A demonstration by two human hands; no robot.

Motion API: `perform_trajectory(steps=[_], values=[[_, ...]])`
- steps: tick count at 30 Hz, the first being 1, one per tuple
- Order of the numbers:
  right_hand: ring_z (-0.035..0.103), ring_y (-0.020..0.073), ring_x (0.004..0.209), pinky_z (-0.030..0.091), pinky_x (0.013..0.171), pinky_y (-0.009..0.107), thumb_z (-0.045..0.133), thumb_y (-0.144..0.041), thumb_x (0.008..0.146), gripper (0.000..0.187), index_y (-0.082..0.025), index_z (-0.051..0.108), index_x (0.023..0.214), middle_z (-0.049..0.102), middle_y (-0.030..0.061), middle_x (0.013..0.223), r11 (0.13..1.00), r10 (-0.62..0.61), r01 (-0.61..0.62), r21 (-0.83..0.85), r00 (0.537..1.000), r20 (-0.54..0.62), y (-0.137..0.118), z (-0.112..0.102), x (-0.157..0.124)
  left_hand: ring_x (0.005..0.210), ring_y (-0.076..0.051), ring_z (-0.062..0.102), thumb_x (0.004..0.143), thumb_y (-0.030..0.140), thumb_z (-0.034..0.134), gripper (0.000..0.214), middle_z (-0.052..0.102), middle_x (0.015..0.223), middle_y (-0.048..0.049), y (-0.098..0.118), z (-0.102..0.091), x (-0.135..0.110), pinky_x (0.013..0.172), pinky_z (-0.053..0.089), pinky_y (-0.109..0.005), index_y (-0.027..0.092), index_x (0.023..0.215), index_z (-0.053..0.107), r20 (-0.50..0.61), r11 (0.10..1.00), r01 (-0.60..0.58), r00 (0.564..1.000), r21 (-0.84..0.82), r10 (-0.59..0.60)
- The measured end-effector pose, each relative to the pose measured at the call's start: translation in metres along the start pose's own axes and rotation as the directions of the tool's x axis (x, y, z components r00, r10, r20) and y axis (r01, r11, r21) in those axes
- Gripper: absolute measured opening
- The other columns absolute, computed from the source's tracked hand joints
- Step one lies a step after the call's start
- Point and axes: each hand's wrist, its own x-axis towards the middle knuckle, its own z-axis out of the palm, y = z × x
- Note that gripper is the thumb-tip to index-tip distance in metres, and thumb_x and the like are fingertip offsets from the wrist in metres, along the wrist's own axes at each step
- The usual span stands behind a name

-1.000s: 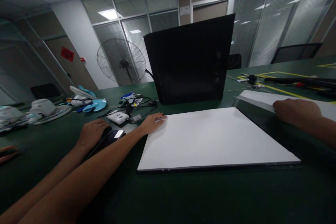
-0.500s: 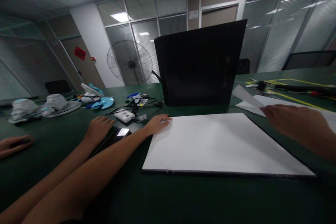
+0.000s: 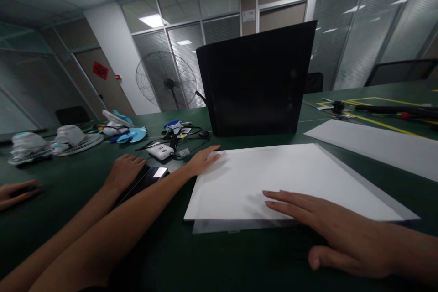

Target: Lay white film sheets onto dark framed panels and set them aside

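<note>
A white stack of paper (image 3: pixel 239 178) lies flat on the green table. On top of it is a thin translucent sheet (image 3: pixel 226 226), slightly off-line, its edge sticking out past the stack at the front and right. My left hand (image 3: pixel 202 159) rests at the back left corner, thumb and fingers stretched out over the paper. Over the front right part, my right hand (image 3: pixel 331 223) is open with fingers extended, holding nothing. Whether its fingertips touch the sheet I cannot tell.
Behind the stack stands a large black panel (image 3: pixel 256 82). Another white sheet (image 3: pixel 372 146) lies to the right. At left are another person's hands (image 3: pixel 126 172), a phone (image 3: pixel 159 173), a white device (image 3: pixel 160 150) with cables, a blue propeller-like part (image 3: pixel 133 135) and white bundles (image 3: pixel 70 136).
My right hand has come from the sheets on the right to above the stack and opened. A thin sheet now lies over the stack. My left hand stays at its corner.
</note>
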Motion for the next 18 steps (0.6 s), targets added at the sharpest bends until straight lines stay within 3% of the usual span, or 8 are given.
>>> perform_trajectory(steps=[2,6,8,12,18], values=[[0.033,0.0326,0.152,0.041,0.119,0.059,0.056,-0.06,0.097,0.079,-0.042,0.022,0.166,0.023,0.0034,0.168,0.997,0.04,-0.044,-0.056,0.997,-0.067,0.019,-0.004,-0.001,0.146,-0.029,0.05,0.099,0.061,0.048,0.064,0.053,0.158,-0.0076,-0.002,0.0,0.001,0.125,0.035,-0.04,0.022,0.15,0.052,0.003,1.0,-0.008,1.0,0.004,0.008],[0.043,0.0342,0.146,0.04,0.117,0.065,0.049,-0.059,0.1,0.058,-0.039,0.05,0.154,0.039,0.0045,0.161,0.968,0.162,-0.206,-0.146,0.949,-0.27,0.071,-0.014,-0.004,0.146,-0.028,0.05,0.093,0.053,0.063,0.061,0.054,0.158,-0.0053,-0.004,0.0,0.002,0.126,0.033,-0.041,0.027,0.148,0.055,0.033,0.999,-0.035,0.999,0.01,0.034],[0.044,0.0345,0.145,0.042,0.115,0.066,0.044,-0.06,0.101,0.055,-0.037,0.056,0.149,0.039,0.0041,0.162,0.949,0.219,-0.272,-0.158,0.932,-0.29,0.095,-0.019,-0.008,0.147,-0.027,0.048,0.089,0.046,0.067,0.058,0.055,0.157,-0.0032,-0.004,-0.001,0.002,0.127,0.031,-0.042,0.03,0.144,0.058,0.049,0.999,-0.033,0.998,0.002,0.033],[0.037,0.0359,0.149,0.04,0.115,0.067,0.042,-0.064,0.1,0.06,-0.041,0.046,0.156,0.024,-0.0005,0.168,0.92,0.333,-0.365,-0.145,0.92,-0.207,0.125,-0.022,-0.016,0.146,-0.026,0.049,0.089,0.042,0.065,0.05,0.057,0.155,-0.0012,-0.001,-0.002,0.003,0.127,0.032,-0.043,0.032,0.137,0.063,0.028,0.999,-0.034,0.999,-0.018,0.034],[0.039,0.0337,0.149,0.033,0.124,0.062,0.042,-0.071,0.098,0.074,-0.033,0.039,0.161,0.034,0.0027,0.164,0.871,0.44,-0.47,-0.142,0.876,-0.197,0.131,-0.01,-0.014,0.138,-0.028,0.056,0.088,0.044,0.064,0.051,0.062,0.149,-0.008,-0.004,-0.001,0.003,0.123,0.037,-0.043,0.026,0.136,0.065,0.014,0.998,-0.056,0.998,0.012,0.056]])
